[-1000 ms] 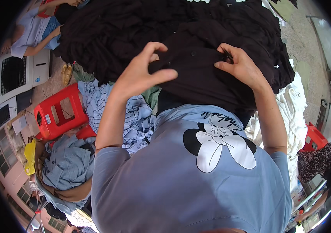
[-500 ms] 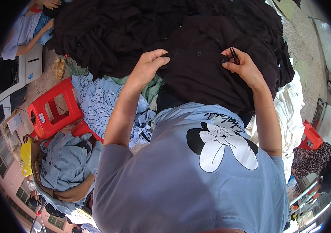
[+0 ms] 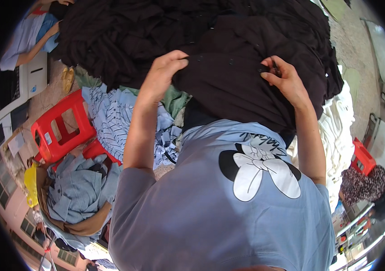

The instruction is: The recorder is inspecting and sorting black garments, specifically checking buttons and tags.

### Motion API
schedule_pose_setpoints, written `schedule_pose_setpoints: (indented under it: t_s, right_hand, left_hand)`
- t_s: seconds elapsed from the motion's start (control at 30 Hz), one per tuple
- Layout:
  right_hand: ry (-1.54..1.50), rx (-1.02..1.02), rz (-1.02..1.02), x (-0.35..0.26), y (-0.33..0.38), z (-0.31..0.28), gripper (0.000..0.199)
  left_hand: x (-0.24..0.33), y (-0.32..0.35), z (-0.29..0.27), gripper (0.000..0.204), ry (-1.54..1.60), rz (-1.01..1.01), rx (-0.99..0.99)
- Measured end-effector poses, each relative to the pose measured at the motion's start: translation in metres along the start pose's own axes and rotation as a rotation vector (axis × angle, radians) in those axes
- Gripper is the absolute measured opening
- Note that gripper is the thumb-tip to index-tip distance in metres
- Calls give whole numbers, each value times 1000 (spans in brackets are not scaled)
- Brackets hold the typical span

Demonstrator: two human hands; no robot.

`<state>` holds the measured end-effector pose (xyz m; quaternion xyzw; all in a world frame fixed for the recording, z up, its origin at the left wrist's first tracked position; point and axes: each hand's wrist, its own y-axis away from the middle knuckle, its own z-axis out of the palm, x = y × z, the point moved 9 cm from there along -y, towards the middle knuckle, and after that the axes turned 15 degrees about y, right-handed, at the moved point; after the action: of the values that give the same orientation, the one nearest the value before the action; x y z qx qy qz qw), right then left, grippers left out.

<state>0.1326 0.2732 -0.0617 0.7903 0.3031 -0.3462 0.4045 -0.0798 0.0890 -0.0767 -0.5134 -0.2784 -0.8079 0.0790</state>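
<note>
Red stool [image 3: 63,144], striped clothes [image 3: 115,117] — left of dark garment [image 3: 237,86].

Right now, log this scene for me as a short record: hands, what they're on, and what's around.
Left hand: pinching the edge of a dark buttoned garment
Right hand: at the same garment, small dark tool in its fingers, type unclear
Beyond: heap of dark fabric
Left side: red plastic stool, pale blue striped cloth, crumpled blue-grey clothes
Right side: white cloth pile
Upper left: co-worker's arm
</note>
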Motion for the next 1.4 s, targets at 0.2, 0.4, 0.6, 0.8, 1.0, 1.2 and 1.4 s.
schedule_pose_setpoints:
  t_s: [0.2, 0.4, 0.6, 0.8, 1.0, 1.2, 1.4]
  right_hand:
    - [240, 246, -227, -24, 11, -6, 13]
    - [614, 543, -717, -85, 62, 7, 30]
    - [596, 589, -581, -67, 68, 0, 38]
    - [618, 551, -259, -51, 67, -13, 42]
    - [728, 630, -411, -77, 83, -12, 32]
    - [842, 748, -419, -78, 86, -10, 31]
    - [887, 874, -535, -85, 92, -8, 32]
  left_hand:
    - [65, 29, 77, 18, -550, 637, 54]
    - [-59, 9, 161, 37, 779, -603, -189]
    - [-68, 10, 151, 27, 816, -351, -84]
    - [-59, 19, 146, 19, 885, -290, -24]
    - [-47, 20, 149, 18, 879, -270, -45]
    - [-47, 20, 151, 19, 887, -247, -45]
    - [-42, 21, 156, 15, 911, -230, -32]
